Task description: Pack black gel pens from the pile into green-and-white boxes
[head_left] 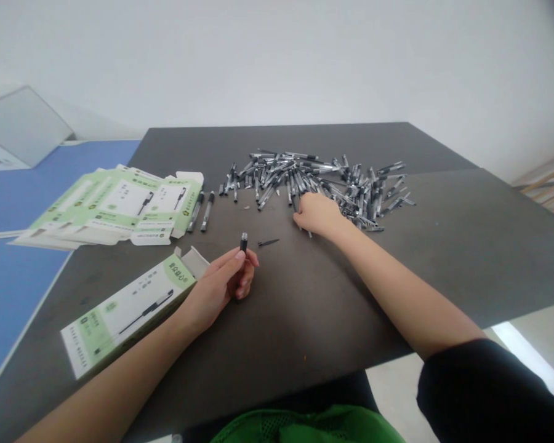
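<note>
My left hand (221,280) is closed around a black-and-clear pen (244,242), whose end stands up above the thumb. The hand hides most of its length, and I cannot tell whether more than one is in the grip. At the near edge of a heap of pens (277,175), my right hand (321,214) is closed with the fingers pointing down, pinching what looks like a pen (295,203). Between the hands lies a small dark pen cap with a clip (268,242). An open green-and-white pen box (133,307) lies beside my left wrist.
Flattened green-and-white boxes (106,203) are stacked at the left, overhanging a blue surface (9,271). Two pens (207,212) lie side by side right of the stack. The dark table (305,332) has a white wall (277,67) behind it.
</note>
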Demonstrator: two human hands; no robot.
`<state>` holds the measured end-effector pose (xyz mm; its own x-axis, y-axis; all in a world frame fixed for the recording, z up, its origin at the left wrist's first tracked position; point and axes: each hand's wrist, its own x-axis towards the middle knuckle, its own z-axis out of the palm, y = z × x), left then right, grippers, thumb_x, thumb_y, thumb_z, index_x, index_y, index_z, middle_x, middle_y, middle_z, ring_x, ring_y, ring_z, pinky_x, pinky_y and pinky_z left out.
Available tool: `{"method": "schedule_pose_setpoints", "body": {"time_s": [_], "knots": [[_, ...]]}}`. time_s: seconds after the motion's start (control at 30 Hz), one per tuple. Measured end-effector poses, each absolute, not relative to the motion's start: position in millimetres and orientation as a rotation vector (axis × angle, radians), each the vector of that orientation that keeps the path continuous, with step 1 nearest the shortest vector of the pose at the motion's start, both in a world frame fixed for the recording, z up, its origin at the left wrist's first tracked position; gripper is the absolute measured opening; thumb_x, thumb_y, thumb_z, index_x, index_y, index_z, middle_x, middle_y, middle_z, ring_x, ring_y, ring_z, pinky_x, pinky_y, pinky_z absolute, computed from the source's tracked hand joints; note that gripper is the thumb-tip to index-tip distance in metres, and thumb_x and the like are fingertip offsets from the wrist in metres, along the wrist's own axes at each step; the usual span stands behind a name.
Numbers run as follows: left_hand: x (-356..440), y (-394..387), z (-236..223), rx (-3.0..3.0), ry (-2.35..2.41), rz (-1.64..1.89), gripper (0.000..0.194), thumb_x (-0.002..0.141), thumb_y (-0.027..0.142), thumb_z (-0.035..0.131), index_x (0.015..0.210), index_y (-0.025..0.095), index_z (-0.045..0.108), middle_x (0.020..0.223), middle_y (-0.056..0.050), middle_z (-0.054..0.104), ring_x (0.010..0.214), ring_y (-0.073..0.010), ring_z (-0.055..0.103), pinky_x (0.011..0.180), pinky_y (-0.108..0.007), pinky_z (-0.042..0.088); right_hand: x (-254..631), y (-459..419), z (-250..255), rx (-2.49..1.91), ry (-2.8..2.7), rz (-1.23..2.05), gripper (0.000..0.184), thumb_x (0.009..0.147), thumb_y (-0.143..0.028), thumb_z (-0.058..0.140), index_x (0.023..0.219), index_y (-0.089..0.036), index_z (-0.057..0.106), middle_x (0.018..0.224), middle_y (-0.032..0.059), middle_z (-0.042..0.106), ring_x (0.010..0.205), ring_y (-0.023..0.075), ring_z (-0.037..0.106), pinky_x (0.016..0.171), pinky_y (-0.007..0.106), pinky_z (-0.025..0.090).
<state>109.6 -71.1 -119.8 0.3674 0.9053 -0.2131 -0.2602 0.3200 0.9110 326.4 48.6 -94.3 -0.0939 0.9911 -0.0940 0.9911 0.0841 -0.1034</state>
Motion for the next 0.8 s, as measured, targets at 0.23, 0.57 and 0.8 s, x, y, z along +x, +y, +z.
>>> {"method": "schedule_pose_setpoints", "body": {"time_s": [0.23, 0.57, 0.8], "knots": [[112, -71, -119, 0.967, 0.899, 0.905, 0.027, 0.094, 0.042, 0.056, 0.086, 0.016, 0.059, 0.058, 0.006, 0.044, 0.047, -0.0075, 0.039, 0.047, -0.021, 0.030, 322, 49, -94, -2.169, -2.282, 0.247, 0.039, 0.085, -0.035, 0.060, 0.113, -0.011, 0.072, 0.111, 0.0224, 0.074, 0.111, 0.0378, 0.069, 0.088, 0.045, 0.056], [110, -71, -122, 1.067, 0.897, 0.877, 0.027, 0.095, 0.044, 0.056, 0.090, 0.017, 0.060, 0.060, 0.006, 0.044, 0.049, -0.0080, 0.040, 0.049, -0.023, 0.029, 309, 60, -89, -2.221, -2.178, 0.284, 0.036, 0.080, -0.026, 0.067, 0.111, -0.008, 0.071, 0.113, 0.0234, 0.073, 0.110, 0.0324, 0.069, 0.087, 0.036, 0.053], [110, -74, -125, 1.146, 0.777, 0.886, 0.027, 0.098, 0.044, 0.052, 0.103, 0.019, 0.062, 0.066, 0.005, 0.043, 0.056, -0.0099, 0.040, 0.055, -0.026, 0.029, 330, 25, -57, -1.791, -2.075, 0.467, 0.022, 0.084, -0.028, 0.057, 0.065, -0.016, 0.061, 0.060, 0.0070, 0.065, 0.062, 0.0188, 0.063, 0.059, 0.028, 0.045]]}}
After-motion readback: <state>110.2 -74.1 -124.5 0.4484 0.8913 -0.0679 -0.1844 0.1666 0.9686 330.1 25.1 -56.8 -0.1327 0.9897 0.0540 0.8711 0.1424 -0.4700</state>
